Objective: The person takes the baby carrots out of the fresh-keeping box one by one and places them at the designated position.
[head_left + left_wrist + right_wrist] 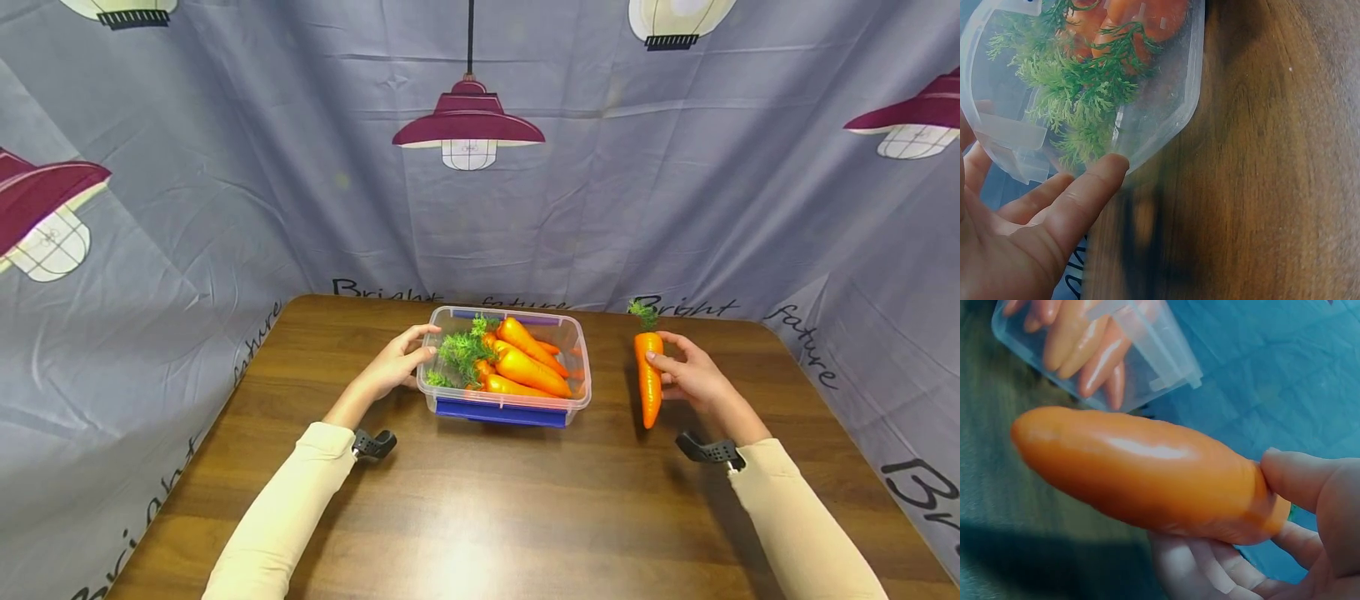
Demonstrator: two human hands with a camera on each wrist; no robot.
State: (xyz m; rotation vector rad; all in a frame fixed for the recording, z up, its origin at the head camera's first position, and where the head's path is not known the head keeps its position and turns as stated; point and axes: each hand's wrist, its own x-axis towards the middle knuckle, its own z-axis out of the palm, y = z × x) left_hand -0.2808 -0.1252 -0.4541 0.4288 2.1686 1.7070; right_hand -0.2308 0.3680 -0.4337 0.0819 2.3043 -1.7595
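right hand (697, 379) clamped on an orange carrot (649, 390), i hold it over the bench (480, 492), right of the clear container (501, 400) of other carrots (534, 372); my left hand (392, 364), fingers apart, touches the container's left end.

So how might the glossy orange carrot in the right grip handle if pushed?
The glossy, tapered orange carrot looks slippery, given its shine. Its rounded body may roll. Held near one end without sagging, it seems stiff.

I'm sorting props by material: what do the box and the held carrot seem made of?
Box: likely smooth, clear plastic, since carrots show through its walls. Held carrot: probably plastic or coated foam, glossy, judging by its bright highlight.
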